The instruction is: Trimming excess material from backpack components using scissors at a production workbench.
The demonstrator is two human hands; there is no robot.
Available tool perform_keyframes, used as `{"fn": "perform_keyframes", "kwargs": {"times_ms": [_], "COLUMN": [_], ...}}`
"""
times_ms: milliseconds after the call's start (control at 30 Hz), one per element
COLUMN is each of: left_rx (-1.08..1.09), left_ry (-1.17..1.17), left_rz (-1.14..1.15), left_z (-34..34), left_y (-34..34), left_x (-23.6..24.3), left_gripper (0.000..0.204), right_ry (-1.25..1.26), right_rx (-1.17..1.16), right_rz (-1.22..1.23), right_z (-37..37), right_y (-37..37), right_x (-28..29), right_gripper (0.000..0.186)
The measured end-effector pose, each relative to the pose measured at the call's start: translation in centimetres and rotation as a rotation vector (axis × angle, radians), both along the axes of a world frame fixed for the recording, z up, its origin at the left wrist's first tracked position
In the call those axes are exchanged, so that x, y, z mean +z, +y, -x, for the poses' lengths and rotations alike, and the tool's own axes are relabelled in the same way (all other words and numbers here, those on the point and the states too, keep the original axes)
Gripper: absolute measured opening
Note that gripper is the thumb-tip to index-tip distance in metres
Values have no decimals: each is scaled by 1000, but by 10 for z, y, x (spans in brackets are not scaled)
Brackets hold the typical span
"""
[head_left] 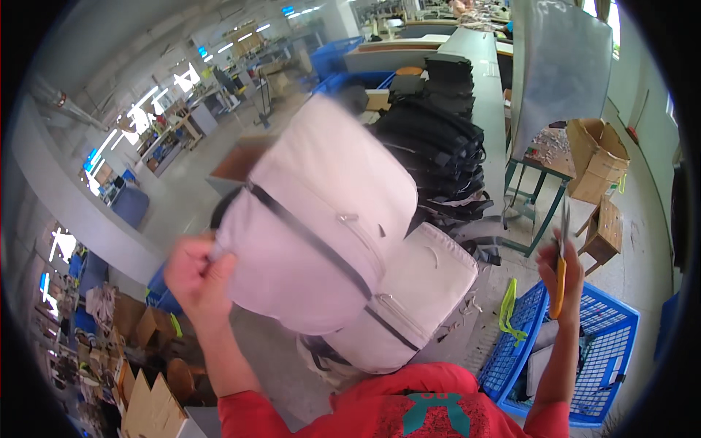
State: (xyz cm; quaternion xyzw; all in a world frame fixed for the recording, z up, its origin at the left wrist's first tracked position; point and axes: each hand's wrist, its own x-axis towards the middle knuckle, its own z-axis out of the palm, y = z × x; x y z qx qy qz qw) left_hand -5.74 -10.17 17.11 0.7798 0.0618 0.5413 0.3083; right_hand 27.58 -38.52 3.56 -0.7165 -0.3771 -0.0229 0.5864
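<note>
My left hand (201, 277) pinches the left edge of a pale pinkish-white backpack panel (307, 241), which is lifted and slightly blurred at its top. A dark strap (310, 241) and a zipper cross its face. Beneath and to its right lies a second cream backpack piece (431, 285), with a similar dark band and zipper. My right hand (564, 274) is wrapped round scissors (561, 281) with orange handles, held off to the right with the blades pointing up, away from the fabric.
A blue plastic crate (613, 321) with pieces inside stands below my right hand, a neon-yellow strap (509, 314) on its rim. Black backpack pieces (431, 139) are stacked ahead. At the right are a green-legged table (548, 164), a cardboard box (595, 157) and a wooden stool (604, 230).
</note>
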Motion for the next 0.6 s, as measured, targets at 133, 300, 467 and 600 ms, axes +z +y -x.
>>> {"fn": "perform_keyframes", "kwargs": {"times_ms": [133, 300, 467, 600], "left_rx": [166, 105, 426, 574], "left_ry": [-66, -178, -323, -138], "left_rz": [133, 252, 347, 418], "left_z": [1, -51, -102, -85], "left_y": [51, 91, 129, 158], "left_x": [39, 80, 39, 58], "left_gripper": [14, 17, 22, 35], "right_ry": [135, 377, 513, 450], "right_rx": [254, 363, 386, 354], "right_rz": [-143, -235, -132, 97], "right_z": [22, 34, 54, 60], "right_y": [73, 100, 115, 102], "right_x": [64, 40, -25, -66], "right_gripper": [52, 48, 48, 45]}}
